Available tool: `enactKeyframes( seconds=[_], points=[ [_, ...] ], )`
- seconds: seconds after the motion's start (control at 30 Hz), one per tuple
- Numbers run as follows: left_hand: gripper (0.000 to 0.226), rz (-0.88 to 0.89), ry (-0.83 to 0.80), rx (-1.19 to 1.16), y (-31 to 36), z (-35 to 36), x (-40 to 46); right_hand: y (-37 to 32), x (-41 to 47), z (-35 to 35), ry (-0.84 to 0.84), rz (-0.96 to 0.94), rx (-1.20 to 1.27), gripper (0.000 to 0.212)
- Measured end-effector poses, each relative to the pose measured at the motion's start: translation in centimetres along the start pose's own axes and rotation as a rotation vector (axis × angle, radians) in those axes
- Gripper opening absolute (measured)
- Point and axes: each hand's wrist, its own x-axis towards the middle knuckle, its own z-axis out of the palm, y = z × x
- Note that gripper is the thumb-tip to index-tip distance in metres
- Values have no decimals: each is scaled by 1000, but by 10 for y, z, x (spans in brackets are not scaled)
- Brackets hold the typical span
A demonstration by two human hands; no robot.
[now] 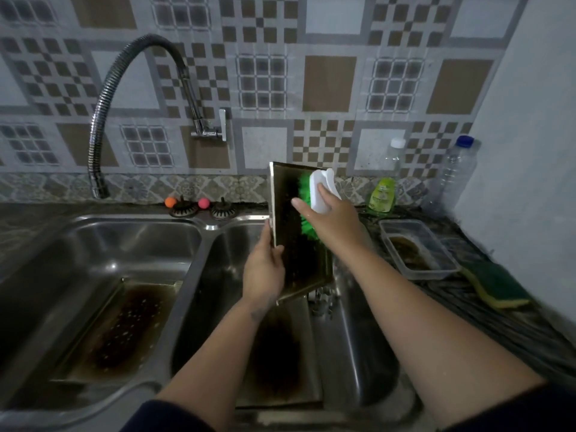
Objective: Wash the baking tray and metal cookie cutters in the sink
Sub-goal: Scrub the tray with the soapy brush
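Note:
A dark, stained baking tray stands nearly upright over the right sink basin. My left hand grips its left edge low down. My right hand holds a white scrub brush with green bristles pressed against the tray's dirty face. Metal cookie cutters lie in the right basin just below the tray's lower corner, partly hidden. A second stained tray lies flat in the right basin under my arms, and a third tray lies in the left basin.
A flexible tap hose arches over the left basin. Two sink strainers sit on the back ledge. On the right counter stand a green soap bottle, two clear bottles, a plastic container and a green-yellow sponge.

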Motion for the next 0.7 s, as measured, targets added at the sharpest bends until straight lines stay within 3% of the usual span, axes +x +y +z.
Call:
enactKeyframes(
  seconds=[0.13,0.23,0.33,0.4,0.5,0.6,0.7],
  points=[
    [42,143,-6,135,6,19,-13,-18,4,12,12,121,81,94],
    [51,245,-52,301,2,25,-22,-12,3,14,112,130,123,79],
    [57,269,-99,417,-6,23,-28,0,1,11,87,158,190,72],
    [54,264,-159,361,-9,21,-29,7,-1,6,54,177,241,71],
    [51,209,-226,190,-17,11,-25,16,-1,-6,-34,160,347,65],
    [55,34,-195,218,-38,-5,-8,32,3,-16,-107,211,549,56],
    [59,-120,-227,160,-50,-20,3,45,3,-21,-175,271,708,24]
  ],
)
